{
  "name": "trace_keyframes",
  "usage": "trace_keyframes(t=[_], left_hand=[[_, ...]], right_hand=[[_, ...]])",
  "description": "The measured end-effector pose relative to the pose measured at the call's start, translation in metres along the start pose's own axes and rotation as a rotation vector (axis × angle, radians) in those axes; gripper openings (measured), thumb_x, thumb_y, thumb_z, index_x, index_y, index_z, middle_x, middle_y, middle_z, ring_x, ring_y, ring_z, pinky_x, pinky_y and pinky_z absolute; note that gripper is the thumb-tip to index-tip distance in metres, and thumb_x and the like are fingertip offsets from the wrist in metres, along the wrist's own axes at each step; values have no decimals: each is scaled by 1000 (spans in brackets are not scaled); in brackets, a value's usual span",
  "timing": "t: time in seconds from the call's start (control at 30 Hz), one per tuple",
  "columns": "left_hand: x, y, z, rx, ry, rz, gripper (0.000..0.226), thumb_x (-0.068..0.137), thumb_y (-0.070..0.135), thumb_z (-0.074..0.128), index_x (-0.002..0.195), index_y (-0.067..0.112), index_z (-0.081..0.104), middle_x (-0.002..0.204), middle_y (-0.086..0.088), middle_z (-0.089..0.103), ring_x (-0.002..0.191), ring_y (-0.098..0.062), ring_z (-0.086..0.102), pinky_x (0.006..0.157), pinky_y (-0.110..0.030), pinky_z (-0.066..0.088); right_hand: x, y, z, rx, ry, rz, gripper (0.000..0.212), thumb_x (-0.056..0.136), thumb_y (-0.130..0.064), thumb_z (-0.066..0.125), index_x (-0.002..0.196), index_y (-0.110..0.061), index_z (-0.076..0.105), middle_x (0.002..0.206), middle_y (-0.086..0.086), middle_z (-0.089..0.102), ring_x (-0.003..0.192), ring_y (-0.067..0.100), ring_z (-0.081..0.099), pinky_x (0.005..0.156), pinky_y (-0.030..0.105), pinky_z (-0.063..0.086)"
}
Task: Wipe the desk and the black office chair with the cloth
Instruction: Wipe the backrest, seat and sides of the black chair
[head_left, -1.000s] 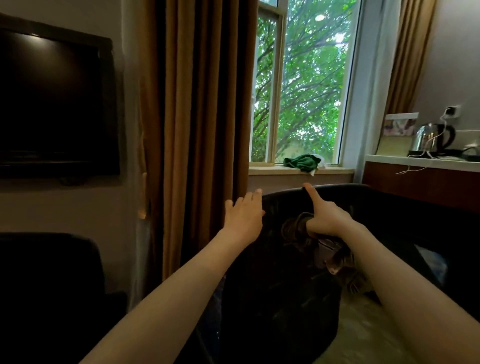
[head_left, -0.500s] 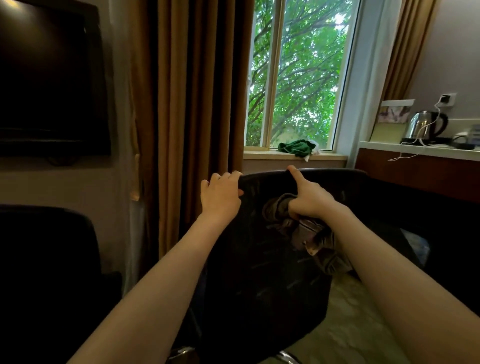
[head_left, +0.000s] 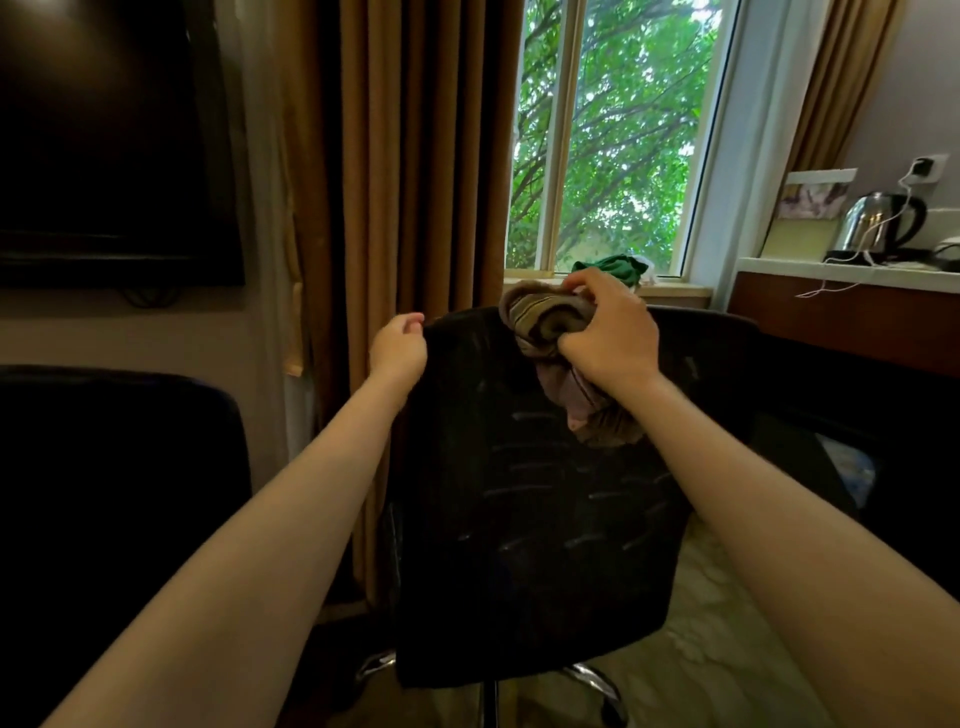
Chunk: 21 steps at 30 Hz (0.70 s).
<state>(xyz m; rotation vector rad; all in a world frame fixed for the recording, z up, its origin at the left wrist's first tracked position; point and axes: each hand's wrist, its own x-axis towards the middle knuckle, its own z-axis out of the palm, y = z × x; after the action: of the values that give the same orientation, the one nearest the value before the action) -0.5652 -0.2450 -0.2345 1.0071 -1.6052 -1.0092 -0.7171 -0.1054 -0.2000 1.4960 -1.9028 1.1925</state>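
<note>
Since half a second earlier, the right hand (head_left: 608, 338) had carried the cloth (head_left: 540, 317) up from the face of the backrest to its top edge, and the index finger no longer pointed along that edge. All its fingers and the thumb were curled tightly round the bunched brown striped cloth, which pressed on the top rim of the black office chair (head_left: 519, 519), a loose tail hanging down the backrest below the wrist. The left hand (head_left: 397, 351) had slipped from lying over the rim to the backrest's upper left corner, fingers curled together; whether they pinched the edge could not be told. Behind the chair, a green rag (head_left: 615, 267) lay on the windowsill, brown curtains (head_left: 405, 156) hung left of it, and a steel kettle (head_left: 878, 223) stood on the white-topped counter (head_left: 779, 270) at right.
</note>
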Motion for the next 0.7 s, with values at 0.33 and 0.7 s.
trace_keyframes(t=[0.33, 0.7], left_hand=[[4, -10, -9, -192, -140, -62, 32, 100, 20, 33, 122, 13, 56, 118, -7, 59, 106, -22, 55, 81, -29, 43], [17, -29, -15, -293, -152, -1, 47, 101, 45, 21, 100, 21, 61, 112, -7, 63, 112, -22, 55, 103, -39, 40]], right_hand=[[-2, -10, 99, -109, 420, -386, 48, 64, -24, 58, 110, -15, 46, 96, 14, 56, 89, 24, 37, 73, 36, 48], [-20, -12, 156, -173, 455, -465, 33, 74, -22, 52, 107, -16, 48, 101, 7, 41, 84, 26, 39, 64, 34, 48]])
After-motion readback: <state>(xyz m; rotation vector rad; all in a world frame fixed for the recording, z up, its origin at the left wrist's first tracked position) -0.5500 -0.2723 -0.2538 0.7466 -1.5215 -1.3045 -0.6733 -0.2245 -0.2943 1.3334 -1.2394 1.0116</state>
